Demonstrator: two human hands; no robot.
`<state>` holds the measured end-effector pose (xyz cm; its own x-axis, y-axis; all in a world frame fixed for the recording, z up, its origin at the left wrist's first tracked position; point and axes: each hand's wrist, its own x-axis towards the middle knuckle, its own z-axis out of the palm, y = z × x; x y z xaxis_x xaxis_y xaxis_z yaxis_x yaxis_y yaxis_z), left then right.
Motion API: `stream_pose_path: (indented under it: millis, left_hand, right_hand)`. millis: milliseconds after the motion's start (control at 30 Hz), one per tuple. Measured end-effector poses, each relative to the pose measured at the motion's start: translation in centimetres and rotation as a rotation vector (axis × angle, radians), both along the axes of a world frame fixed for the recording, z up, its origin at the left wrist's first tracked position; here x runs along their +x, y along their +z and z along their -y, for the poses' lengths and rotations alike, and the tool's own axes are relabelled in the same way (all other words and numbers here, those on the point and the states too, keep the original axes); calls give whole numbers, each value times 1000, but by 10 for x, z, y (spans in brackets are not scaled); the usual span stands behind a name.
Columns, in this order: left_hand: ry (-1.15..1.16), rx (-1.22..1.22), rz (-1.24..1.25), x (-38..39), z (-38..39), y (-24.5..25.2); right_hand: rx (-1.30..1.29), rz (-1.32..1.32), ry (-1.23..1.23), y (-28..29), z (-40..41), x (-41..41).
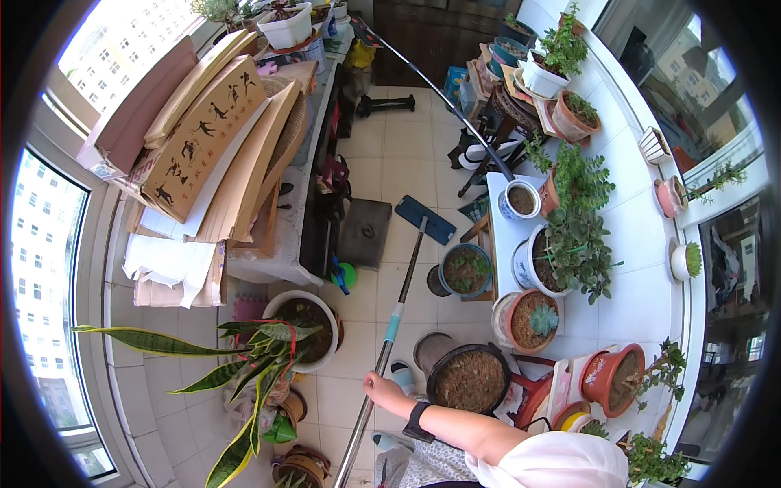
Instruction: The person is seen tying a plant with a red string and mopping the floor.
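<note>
My right hand point(387, 394) is closed around the metal handle of a flat mop point(407, 277), below its light blue sleeve. A black band sits on the wrist. The dark blue mop head point(426, 219) lies flat on the tiled floor point(403, 177), beside a dark grey box point(365, 233). My left hand is out of view. Close to my right forearm stands a large black pot of soil point(468, 379). My slippered feet point(403, 377) are partly visible beneath the arm.
A snake plant point(262, 341) spreads its leaves on the left. Stacked cardboard boxes point(201, 134) lean on the left counter. Potted plants crowd the right, including a succulent point(543, 320) and a white-and-blue pot point(520, 200). A second long pole point(442, 97) slants across the far aisle.
</note>
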<state>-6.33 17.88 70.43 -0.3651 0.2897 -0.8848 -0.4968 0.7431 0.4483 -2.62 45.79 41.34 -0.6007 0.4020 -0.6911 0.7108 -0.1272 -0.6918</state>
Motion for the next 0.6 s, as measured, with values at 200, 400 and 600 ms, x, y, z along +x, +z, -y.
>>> stream_pose_path:
  millis: [200,400,600]
  left_hand:
    - [-82,155,-123,-15,-42,-60]
    - [-33,228,0,-22,-139,-108]
    - [-12,190,78,-3,-72,-102]
  right_hand:
    - [170,2,-61,-17,-83,-38]
    - [173,-18,-179,-66,-184,-75]
    - [2,36,-167,-53,-117,-43]
